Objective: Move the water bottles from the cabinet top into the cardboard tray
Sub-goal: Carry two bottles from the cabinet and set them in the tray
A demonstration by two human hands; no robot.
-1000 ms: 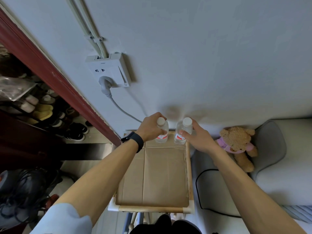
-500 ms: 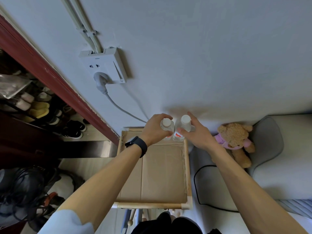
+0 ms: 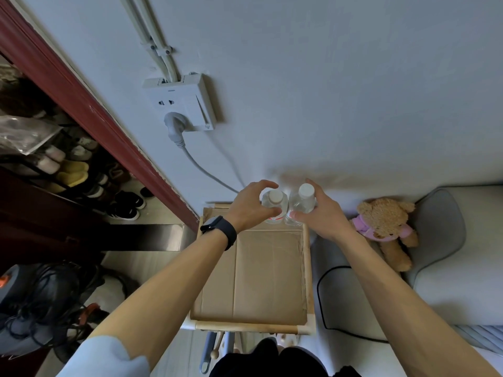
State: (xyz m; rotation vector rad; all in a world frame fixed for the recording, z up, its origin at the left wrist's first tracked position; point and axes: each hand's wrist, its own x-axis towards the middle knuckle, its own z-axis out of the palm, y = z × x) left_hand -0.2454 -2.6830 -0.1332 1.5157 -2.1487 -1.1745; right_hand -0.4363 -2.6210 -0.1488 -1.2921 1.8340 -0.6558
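Note:
Two clear water bottles with white caps stand side by side at the far end of the cardboard tray (image 3: pixel 261 273), close to the wall. My left hand (image 3: pixel 251 208) wraps around the left bottle (image 3: pixel 275 204), which has a red label. My right hand (image 3: pixel 317 216) grips the right bottle (image 3: pixel 303 200) from its right side. The two bottles are almost touching. The tray's brown cardboard floor sits inside a light wooden frame (image 3: pixel 309 268). A black watch is on my left wrist.
A white wall socket (image 3: pixel 182 104) with a grey plug and cable is above the tray. A teddy bear (image 3: pixel 386 227) sits on a grey cushion to the right. A black cable (image 3: pixel 324 300) lies beside the tray. Shoes and a red door frame (image 3: pixel 89 110) are on the left.
Both hands stay on the bottles at the tray's far end. The left bottle now sits more upright and closer to the right one; the view has shifted slightly.

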